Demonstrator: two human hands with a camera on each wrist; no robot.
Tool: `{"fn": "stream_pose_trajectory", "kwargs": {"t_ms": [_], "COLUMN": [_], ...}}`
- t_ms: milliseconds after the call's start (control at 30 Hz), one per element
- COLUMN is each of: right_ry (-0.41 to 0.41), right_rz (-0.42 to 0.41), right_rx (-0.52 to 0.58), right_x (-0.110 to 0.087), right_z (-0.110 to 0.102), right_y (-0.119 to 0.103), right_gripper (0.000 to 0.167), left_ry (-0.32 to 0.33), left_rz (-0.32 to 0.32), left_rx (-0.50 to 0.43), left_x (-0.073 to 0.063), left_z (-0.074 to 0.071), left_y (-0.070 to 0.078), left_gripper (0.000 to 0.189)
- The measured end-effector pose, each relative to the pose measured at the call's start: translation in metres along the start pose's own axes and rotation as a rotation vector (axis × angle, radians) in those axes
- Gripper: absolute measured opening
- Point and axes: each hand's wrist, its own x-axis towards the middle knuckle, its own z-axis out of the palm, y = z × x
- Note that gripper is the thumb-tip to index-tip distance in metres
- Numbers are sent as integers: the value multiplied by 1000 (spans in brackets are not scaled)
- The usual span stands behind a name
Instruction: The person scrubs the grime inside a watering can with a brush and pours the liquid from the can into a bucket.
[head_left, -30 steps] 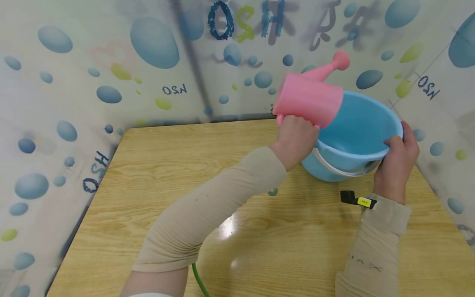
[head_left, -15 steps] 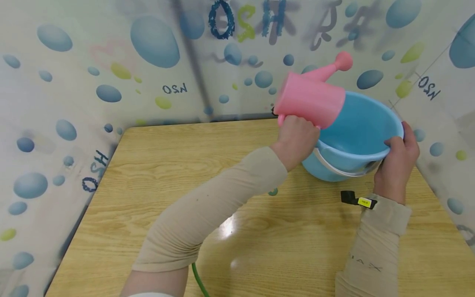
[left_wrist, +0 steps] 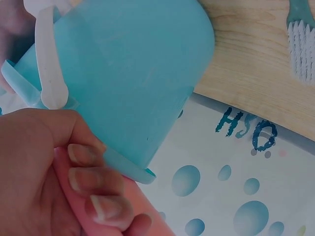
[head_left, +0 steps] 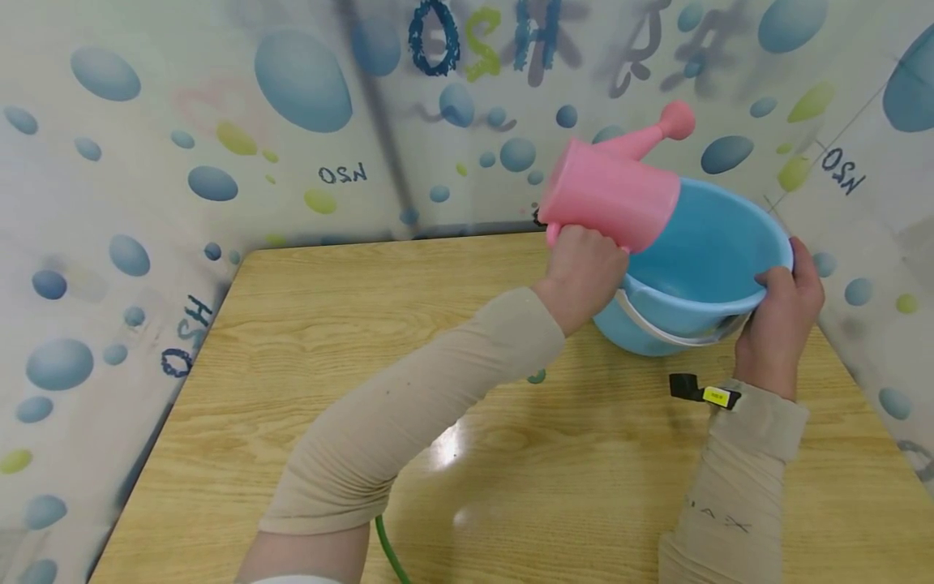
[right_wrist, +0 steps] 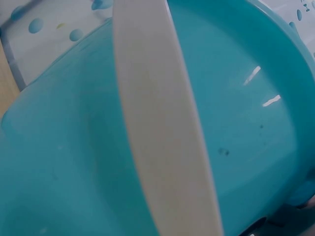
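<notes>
My left hand (head_left: 586,274) grips the handle of a pink watering can (head_left: 613,195). The can lies tipped on its side, its wide mouth at the left rim of a light blue bucket (head_left: 674,331) and its spout pointing up to the right. In the left wrist view, the curled fingers (left_wrist: 93,179) wrap the pink handle. The bucket leans on the wooden table, and its white bail handle (right_wrist: 162,123) hangs down the near side. My right hand (head_left: 781,324) holds the bucket's right rim, thumb over the edge. The inside of the can is hidden.
A brush (left_wrist: 301,49) with white bristles and a green handle lies on the table (head_left: 350,324). A green strip (head_left: 392,551) curves out beneath the left sleeve. Walls with blue spots (head_left: 302,81) stand behind and on both sides. A black strap (head_left: 684,387) sits by the right wrist.
The watering can has shifted very slightly to the right over the bucket. Both hands keep their holds, and the bucket stays in place.
</notes>
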Motion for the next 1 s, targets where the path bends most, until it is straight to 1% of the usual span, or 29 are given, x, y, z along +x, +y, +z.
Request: {"fn": "stream_pose_trajectory", "kwargs": {"t_ms": [300, 733, 1000], "right_ry": [13, 14, 12], "right_rz": [6, 9, 11], "right_rx": [-20, -15, -15], "right_x": [-1, 0, 0], "right_z": [0, 1, 0], "right_y": [-1, -1, -1], "right_gripper": [47, 47, 48], "left_ry": [5, -16, -15], "left_rz": [-1, -5, -1], "left_rx": [-8, 27, 33], "left_x": [0, -1, -1], "left_z": [0, -3, -2], "left_y": [1, 2, 4], "left_gripper": [15, 17, 17]}}
